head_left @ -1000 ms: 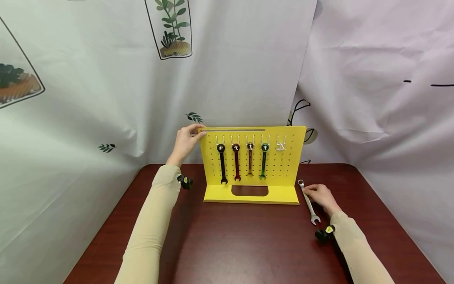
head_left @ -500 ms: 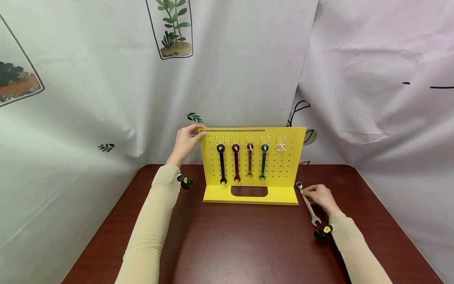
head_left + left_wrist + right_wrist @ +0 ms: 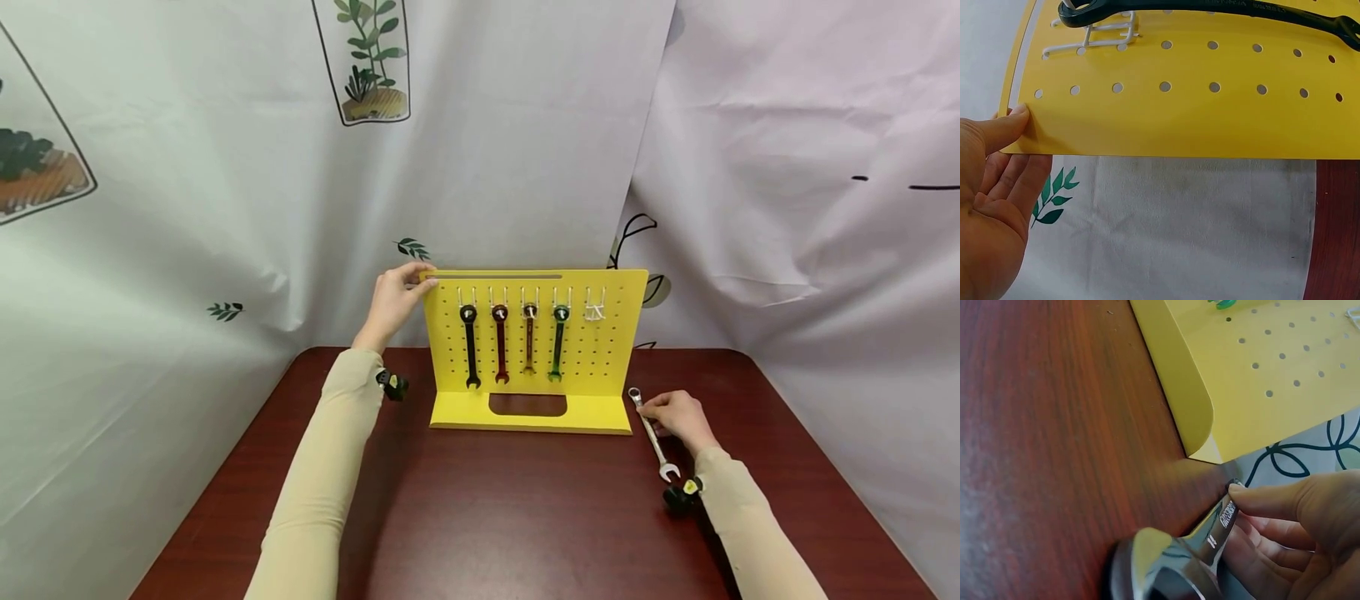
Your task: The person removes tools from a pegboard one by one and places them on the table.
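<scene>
My left hand (image 3: 396, 302) pinches the top left corner of a yellow pegboard (image 3: 600, 358), thumb in front and fingers behind, as the left wrist view shows. Right of the board, my right hand (image 3: 678, 418) pinches a silver combination wrench (image 3: 654, 437) between thumb and fingers. Its ring end points away from me and its open jaw end toward me, low over the table. On the board's white hooks hang a black wrench (image 3: 471, 346), a dark red wrench (image 3: 501, 343), a smaller reddish-brown wrench (image 3: 529, 337) and a green wrench (image 3: 558, 342). The rightmost white hook (image 3: 594, 310) bears nothing.
The pegboard stands on its own yellow foot, which has a cut-out, on a dark red-brown table (image 3: 510, 508). A pale curtain (image 3: 517, 133) with plant prints hangs close behind and at both sides. Small dark cameras sit on both wrists.
The silver wrench has turned and shifted slightly in my right hand, its ring end now a little nearer me. My left hand keeps its hold on the board's corner.
</scene>
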A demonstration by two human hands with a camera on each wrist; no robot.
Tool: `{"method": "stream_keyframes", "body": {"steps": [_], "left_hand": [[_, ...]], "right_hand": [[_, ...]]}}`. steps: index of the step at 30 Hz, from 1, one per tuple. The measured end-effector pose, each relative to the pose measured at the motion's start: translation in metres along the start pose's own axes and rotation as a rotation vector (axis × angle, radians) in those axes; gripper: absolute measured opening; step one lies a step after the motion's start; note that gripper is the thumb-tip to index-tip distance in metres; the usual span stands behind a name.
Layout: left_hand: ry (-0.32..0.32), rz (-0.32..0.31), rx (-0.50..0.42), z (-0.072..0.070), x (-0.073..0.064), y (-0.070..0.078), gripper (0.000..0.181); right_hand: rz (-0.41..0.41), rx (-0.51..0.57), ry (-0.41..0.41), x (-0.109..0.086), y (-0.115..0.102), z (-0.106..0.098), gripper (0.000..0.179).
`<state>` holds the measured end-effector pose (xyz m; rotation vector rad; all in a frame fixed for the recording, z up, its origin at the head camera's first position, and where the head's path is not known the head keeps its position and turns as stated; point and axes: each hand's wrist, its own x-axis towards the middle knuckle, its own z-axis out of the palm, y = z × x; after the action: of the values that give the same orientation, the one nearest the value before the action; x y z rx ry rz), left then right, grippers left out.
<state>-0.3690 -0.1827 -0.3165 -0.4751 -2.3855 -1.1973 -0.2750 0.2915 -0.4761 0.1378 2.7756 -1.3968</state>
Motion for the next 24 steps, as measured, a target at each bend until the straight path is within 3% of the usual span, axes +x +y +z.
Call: {"method": "stream_keyframes", "body": {"steps": [7,24], "left_hand": [[-0.004,-0.004,0.014,0.0008,0.0018,0.0011,0.029],[-0.004,-0.014,0.023,-0.0001,0.0018,0.0012,0.028]], "right_hand": [[0.026,0.011,0.011,0.0005,0.0004,0.0026,0.024],[0.002,-0.019,0.018,-0.0023,0.0020,0.0023,0.028]]}}
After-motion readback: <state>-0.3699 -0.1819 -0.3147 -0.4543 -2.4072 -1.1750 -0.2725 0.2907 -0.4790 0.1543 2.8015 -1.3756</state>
